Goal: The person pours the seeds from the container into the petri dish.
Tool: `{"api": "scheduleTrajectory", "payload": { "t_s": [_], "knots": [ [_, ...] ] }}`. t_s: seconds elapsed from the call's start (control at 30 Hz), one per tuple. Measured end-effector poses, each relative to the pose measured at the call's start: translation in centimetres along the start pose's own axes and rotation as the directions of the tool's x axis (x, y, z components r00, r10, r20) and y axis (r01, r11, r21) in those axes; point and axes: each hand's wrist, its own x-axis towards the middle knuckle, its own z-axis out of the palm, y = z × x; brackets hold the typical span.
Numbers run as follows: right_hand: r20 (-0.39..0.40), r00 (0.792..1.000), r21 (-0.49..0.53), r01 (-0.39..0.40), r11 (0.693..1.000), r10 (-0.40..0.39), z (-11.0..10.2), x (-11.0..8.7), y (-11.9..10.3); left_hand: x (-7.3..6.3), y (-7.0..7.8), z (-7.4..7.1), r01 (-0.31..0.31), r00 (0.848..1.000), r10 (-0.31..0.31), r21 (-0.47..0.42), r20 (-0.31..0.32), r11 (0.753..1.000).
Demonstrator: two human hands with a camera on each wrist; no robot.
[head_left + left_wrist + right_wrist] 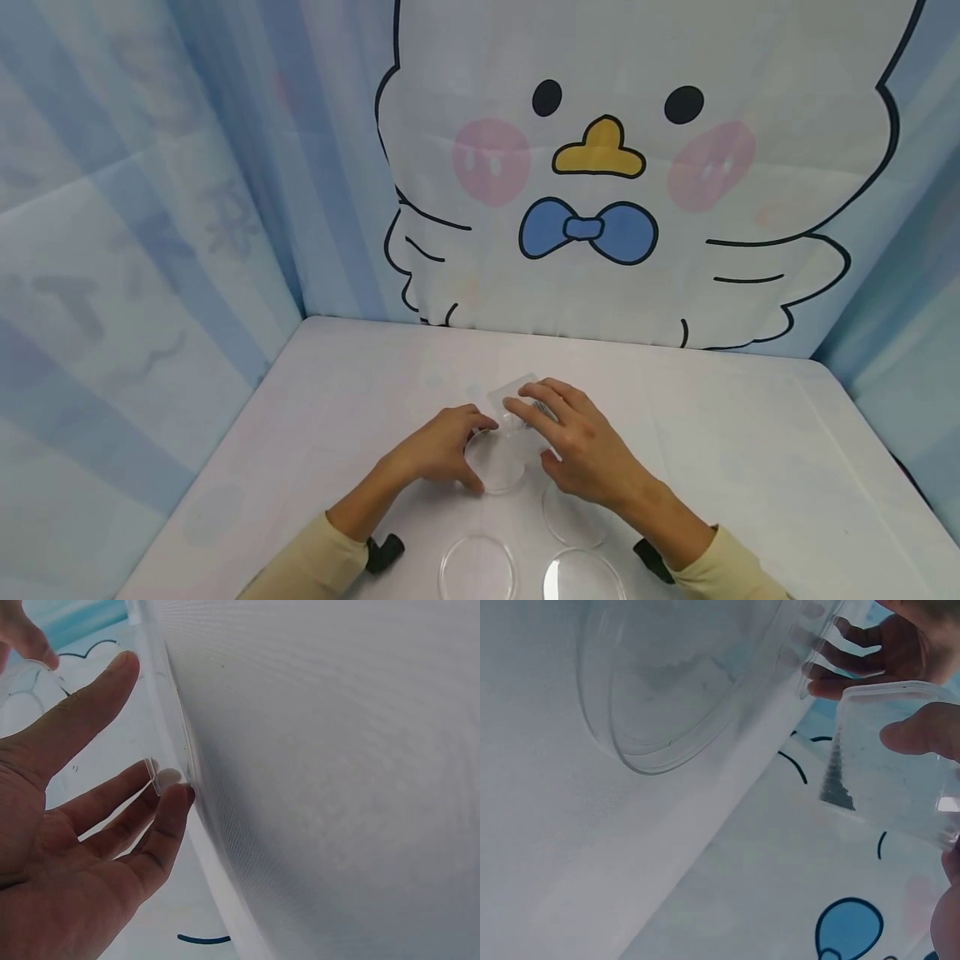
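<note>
My left hand holds a clear round petri dish at its side on the white table. Its thumb lies at the near rim and its fingers at the far rim. My right hand grips a clear rectangular plastic container, tilted close over the far side of that dish. Dark printing shows on one side of the container, and the right thumb presses its wall. What is inside the container cannot be made out. In the left wrist view, the left fingertips touch the dish's edge.
Three more clear dishes stand nearer to me: one dish below the right hand, one dish at front left and one dish at front right. Behind the white table hangs a printed curtain.
</note>
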Motion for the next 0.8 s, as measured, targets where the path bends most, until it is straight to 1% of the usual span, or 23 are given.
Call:
{"api": "scheduleTrajectory", "payload": {
  "t_s": [0.2,0.37,0.53,0.8],
  "knots": [
    [-0.022,0.999,-0.012,0.032,0.999,-0.032,-0.04,0.14,-0.06,0.03,-0.09,0.04,-0.004,1.0,0.004,0.002,-0.004,1.0],
    [-0.019,0.998,-0.024,0.052,0.998,-0.053,-0.22,0.31,-0.3,0.01,-0.06,-0.03,0.0,1.0,0.0,0.009,0.0,1.0],
    [-0.016,0.998,-0.031,0.053,0.998,-0.053,-0.36,0.29,-0.37,0.1,-0.09,-0.01,0.012,1.0,-0.012,0.013,0.005,1.0],
    [0.003,0.999,-0.041,0.046,0.998,-0.046,-0.44,0.1,-0.53,0.09,-0.13,0.1,0.006,1.0,-0.006,0.012,0.001,1.0]
  ]
}}
